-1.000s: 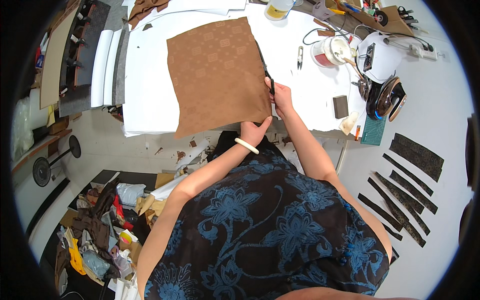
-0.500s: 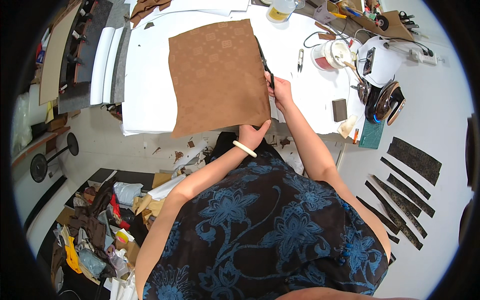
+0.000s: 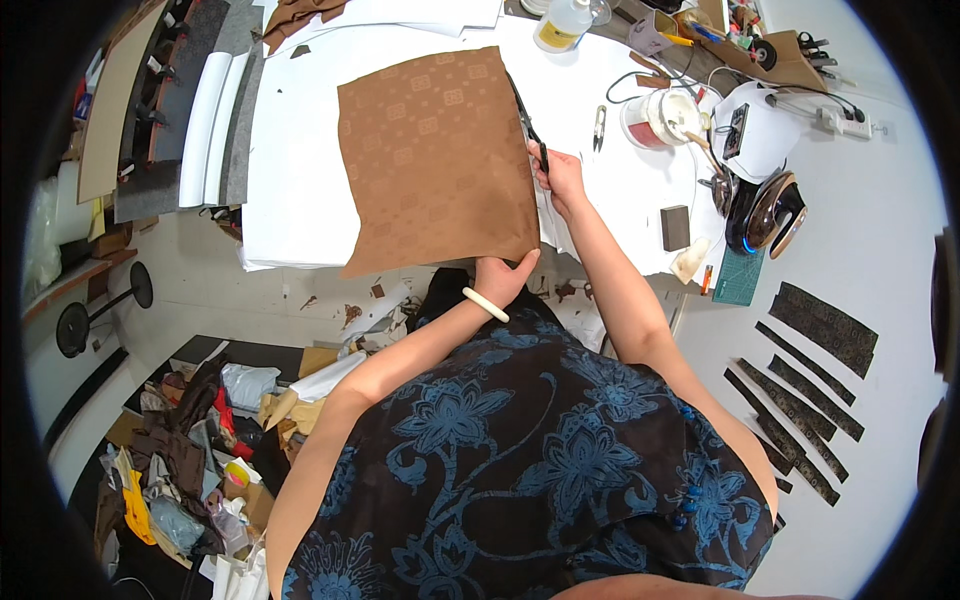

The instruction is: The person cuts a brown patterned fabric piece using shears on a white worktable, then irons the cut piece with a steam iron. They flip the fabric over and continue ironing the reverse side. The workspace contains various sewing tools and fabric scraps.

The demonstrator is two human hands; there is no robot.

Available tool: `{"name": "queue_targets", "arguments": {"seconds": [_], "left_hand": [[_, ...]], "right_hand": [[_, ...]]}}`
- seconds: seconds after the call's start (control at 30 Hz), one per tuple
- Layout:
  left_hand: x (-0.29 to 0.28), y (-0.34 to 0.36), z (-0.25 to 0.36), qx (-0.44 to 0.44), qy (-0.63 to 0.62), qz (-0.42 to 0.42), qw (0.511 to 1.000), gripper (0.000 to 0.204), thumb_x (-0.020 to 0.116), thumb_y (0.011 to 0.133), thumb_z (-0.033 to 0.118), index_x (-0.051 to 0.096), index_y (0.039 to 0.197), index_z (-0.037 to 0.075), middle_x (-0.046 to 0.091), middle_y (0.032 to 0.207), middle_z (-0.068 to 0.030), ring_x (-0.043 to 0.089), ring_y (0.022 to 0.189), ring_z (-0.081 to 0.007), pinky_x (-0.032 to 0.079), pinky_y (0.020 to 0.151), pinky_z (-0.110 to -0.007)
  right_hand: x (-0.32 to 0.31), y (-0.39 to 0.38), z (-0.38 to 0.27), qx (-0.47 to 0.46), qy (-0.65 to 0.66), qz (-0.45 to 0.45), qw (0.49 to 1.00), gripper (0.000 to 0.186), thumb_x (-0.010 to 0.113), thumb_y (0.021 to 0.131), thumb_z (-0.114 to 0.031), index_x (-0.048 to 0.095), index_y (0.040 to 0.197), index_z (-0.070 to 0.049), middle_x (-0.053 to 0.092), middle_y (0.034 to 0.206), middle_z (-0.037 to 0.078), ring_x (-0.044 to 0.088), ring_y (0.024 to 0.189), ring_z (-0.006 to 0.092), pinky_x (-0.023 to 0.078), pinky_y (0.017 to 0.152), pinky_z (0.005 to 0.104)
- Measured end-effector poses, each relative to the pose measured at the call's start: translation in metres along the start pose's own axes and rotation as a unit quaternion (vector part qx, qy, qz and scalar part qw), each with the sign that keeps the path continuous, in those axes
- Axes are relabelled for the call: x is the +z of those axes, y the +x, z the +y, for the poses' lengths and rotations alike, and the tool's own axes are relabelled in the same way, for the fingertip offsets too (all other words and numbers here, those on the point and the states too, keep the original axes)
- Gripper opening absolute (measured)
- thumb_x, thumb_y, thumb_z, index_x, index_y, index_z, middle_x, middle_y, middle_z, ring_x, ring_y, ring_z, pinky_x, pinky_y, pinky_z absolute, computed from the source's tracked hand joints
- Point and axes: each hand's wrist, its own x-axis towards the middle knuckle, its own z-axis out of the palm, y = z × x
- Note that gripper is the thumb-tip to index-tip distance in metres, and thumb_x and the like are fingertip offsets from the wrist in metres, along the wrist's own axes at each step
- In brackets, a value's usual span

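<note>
Left hand [image 3: 506, 279] pinches the near right corner of a brown sheet [image 3: 440, 165], patterned with paler squarish motifs, mostly over the white tabletop [image 3: 295, 180]. Right hand [image 3: 558, 180] grips black scissors [image 3: 543, 155] along the sheet's right edge.

No wording is legible: yellow label [image 3: 556, 38] on a clear bottle [image 3: 572, 18], red label [image 3: 641, 132] on a white tub [image 3: 664, 124] and emblems [image 3: 428, 125] across the brown sheet [image 3: 440, 210] appear too small to read.

White-covered, flat-topped worktable [image 3: 290, 180] is spanning 12 o'clock; smooth pale floor [image 3: 215, 270] is showing at 9; black, flat-topped furniture piece [image 3: 265, 353] is sitting at 8; plain white wall [image 3: 855, 220] is filling 3.
</note>
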Motion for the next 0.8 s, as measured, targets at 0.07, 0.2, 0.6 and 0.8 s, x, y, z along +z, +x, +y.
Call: {"name": "queue_targets", "arguments": {"seconds": [0.07,0.2,0.6,0.8], "left_hand": [[0.001,0.001,-0.002,0.006,0.008,0.003,1.0,0.041,0.084,0.082,0.02,0.069,0.113,-0.004,0.072,0.112,-0.018,0.069,0.104,-0.0331,0.052,0.094,-0.042],[0.0,0.0,0.003,-0.002,-0.002,-0.002,1.0,0.041,0.083,0.083,0.02,0.069,0.113,-0.004,0.073,0.111,-0.0184,0.069,0.104,-0.0336,0.052,0.094,-0.043],[-0.002,-0.003,0.014,0.025,0.019,-0.008,0.999,0.034,0.082,0.083,0.019,0.073,0.108,-0.002,0.074,0.108,-0.017,0.07,0.101,-0.0343,0.053,0.093,-0.043],[-0.003,-0.007,0.013,0.025,0.007,-0.006,1.0,0.033,0.082,0.083,0.019,0.074,0.108,-0.001,0.074,0.109,-0.0166,0.07,0.103,-0.0341,0.052,0.095,-0.044]], "right_hand": [[0.002,-0.001,0.001,-0.001,0.003,0.003,1.0,0.033,0.083,0.088,-0.029,0.066,0.072,-0.006,0.054,0.064,-0.003,0.038,0.046,0.0053,0.024,0.043,0.0241],[0.003,0.003,0.005,-0.008,0.029,-0.024,0.999,0.033,0.084,0.088,-0.03,0.067,0.073,-0.006,0.054,0.062,-0.004,0.039,0.047,0.0054,0.025,0.044,0.0245],[0.019,0.019,0.002,-0.027,0.034,0.02,0.999,0.032,0.084,0.088,-0.031,0.073,0.082,-0.002,0.055,0.061,-0.005,0.037,0.046,0.0056,0.026,0.045,0.0256],[0.022,0.026,-0.017,-0.021,0.039,-0.024,0.999,0.035,0.082,0.09,-0.027,0.064,0.068,-0.008,0.049,0.06,-0.005,0.033,0.046,0.0054,0.021,0.044,0.027]]}}
